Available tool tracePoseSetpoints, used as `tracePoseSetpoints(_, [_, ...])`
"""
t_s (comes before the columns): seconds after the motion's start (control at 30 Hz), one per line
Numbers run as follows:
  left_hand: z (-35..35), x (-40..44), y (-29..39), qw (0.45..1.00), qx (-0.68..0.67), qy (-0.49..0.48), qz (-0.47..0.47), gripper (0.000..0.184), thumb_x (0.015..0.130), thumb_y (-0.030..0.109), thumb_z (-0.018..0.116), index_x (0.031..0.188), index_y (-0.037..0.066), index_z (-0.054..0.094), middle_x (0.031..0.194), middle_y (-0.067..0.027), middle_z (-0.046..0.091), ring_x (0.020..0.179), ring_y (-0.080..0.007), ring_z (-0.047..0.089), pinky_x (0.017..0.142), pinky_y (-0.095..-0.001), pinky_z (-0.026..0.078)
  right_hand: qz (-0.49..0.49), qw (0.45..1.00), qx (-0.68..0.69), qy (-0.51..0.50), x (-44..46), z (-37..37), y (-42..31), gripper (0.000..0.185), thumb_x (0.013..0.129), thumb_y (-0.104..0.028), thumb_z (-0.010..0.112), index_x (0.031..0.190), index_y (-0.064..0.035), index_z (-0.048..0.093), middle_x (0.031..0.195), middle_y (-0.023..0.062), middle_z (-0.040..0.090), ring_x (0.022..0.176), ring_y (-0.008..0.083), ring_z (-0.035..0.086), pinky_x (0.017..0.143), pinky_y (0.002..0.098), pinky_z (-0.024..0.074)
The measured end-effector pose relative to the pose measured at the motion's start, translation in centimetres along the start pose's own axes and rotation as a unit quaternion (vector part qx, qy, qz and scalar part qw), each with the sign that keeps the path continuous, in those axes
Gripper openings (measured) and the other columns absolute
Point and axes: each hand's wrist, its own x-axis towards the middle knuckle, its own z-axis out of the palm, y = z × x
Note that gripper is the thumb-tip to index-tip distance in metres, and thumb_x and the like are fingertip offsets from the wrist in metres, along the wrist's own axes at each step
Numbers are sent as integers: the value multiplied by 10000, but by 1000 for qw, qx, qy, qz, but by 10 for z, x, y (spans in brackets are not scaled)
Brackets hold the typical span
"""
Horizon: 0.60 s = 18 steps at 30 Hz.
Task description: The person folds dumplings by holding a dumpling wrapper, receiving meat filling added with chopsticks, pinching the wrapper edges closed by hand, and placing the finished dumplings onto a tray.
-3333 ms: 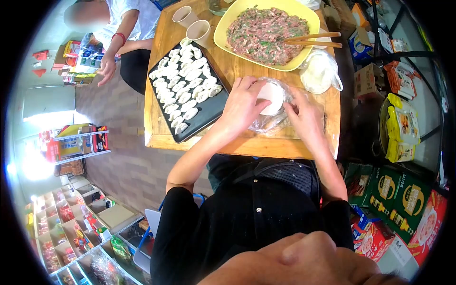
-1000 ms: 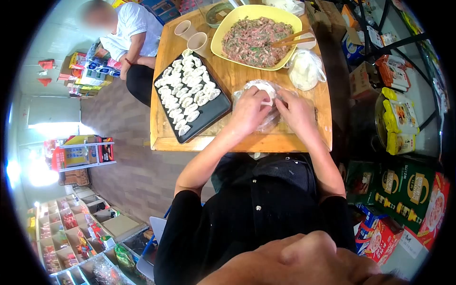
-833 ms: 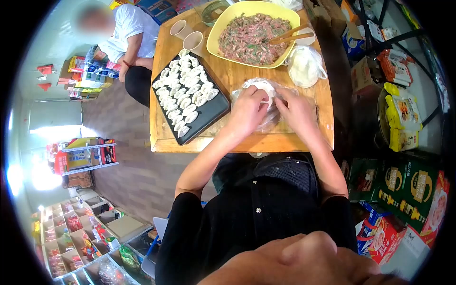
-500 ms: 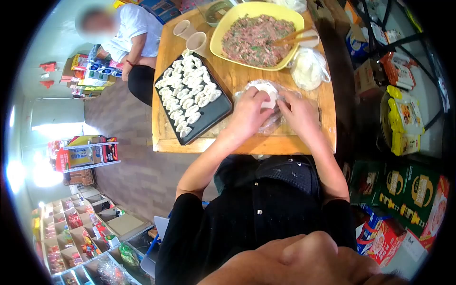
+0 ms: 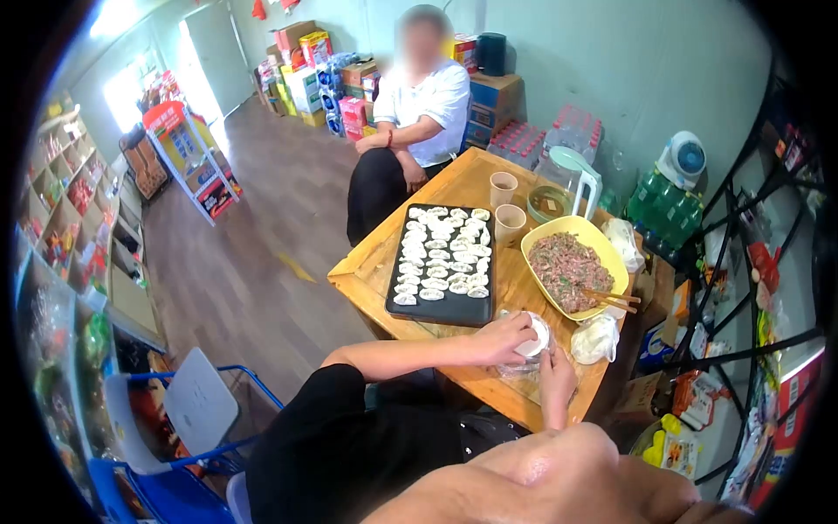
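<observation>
Round white dumpling wrappers, seemingly a stack, lie on clear plastic film near the table's front edge. My left hand has its fingers closed on the left side of the wrappers. From the lower right, my right hand pinches at their edge; its fingertips are partly hidden. To the left, a black tray bears rows of folded dumplings. A yellow bowl behind my hands holds minced filling, with chopsticks resting in it.
A tied white plastic bag sits right of my hands on the wooden table. Two paper cups and a clear pitcher stand at the back. Another person sits beyond the table, arms crossed. Folding chairs are at left.
The camera view has turned and lifted, showing more of the room and the seated person. My hands stay at the wrappers, and my right hand now sits lower beside their edge.
</observation>
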Motion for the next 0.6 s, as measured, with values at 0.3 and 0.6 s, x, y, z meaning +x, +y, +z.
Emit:
tracePoseSetpoints(0.3, [4, -1, -17, 999, -47, -22, 15, 472, 669, 157, 797, 1095, 56, 619, 1123, -144, 527, 1124, -339, 483, 941, -417, 430, -3, 999, 30, 26, -4, 14, 9, 198, 943, -155, 561, 966, 25, 639, 691, 92, 587, 636, 173, 551, 618, 331, 450])
tracePoseSetpoints(0.6, [5, 1, -22, 997, -66, -24, 22, 465, 676, 164, 813, 1089, 56, 630, 1120, -155, 545, 1113, -356, 509, 946, -432, 429, 47, 995, 93, 4, -4, 19, 17, 187, 951, -131, 570, 1019, 18, 661, 692, 49, 597, 622, 104, 542, 592, 276, 449])
